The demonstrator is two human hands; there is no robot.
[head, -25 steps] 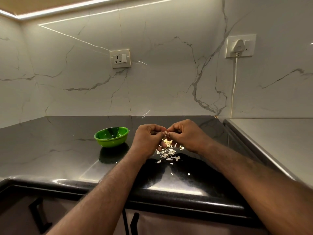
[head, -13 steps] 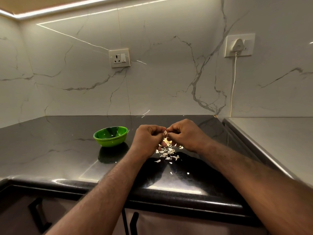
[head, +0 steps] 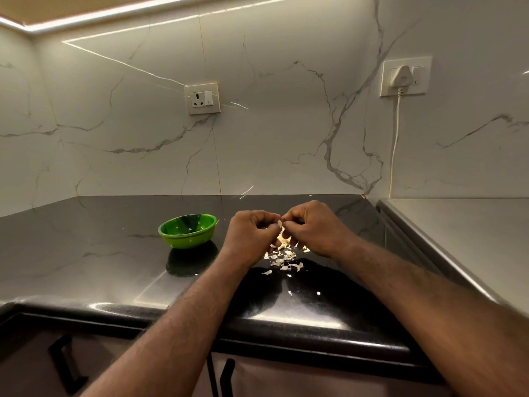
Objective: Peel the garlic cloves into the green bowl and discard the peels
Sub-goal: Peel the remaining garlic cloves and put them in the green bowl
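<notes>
The person's hands meet above the dark counter (head: 100, 253), just right of the green bowl (head: 186, 240). The left hand (head: 252, 233) is curled, and its thumb and fingertips pinch a small pale garlic clove (head: 279, 224). The right hand (head: 312, 227) is curled too and pinches the same clove from the other side, as if picking at its skin. The clove is held in the air between the two hands, not on the counter and not in the bowl.

Directly below the hands a scatter of white peels (head: 283, 259) lies on the counter, with a few stray flakes nearer the front edge. Some yellowish bits sit at the top of that pile. Whether they are unpeeled cloves or more skin is too small to tell.

The bowl stands upright, apart from the left hand. Inside it only a few tiny pale specks and dark reflections show, and no peeled clove can be made out for certain.

The size of the pile suggests several cloves are already stripped. What seems left is to finish this clove, drop it into the bowl, peel any others, then gather the peels, none of which has been cleared away yet.
</notes>
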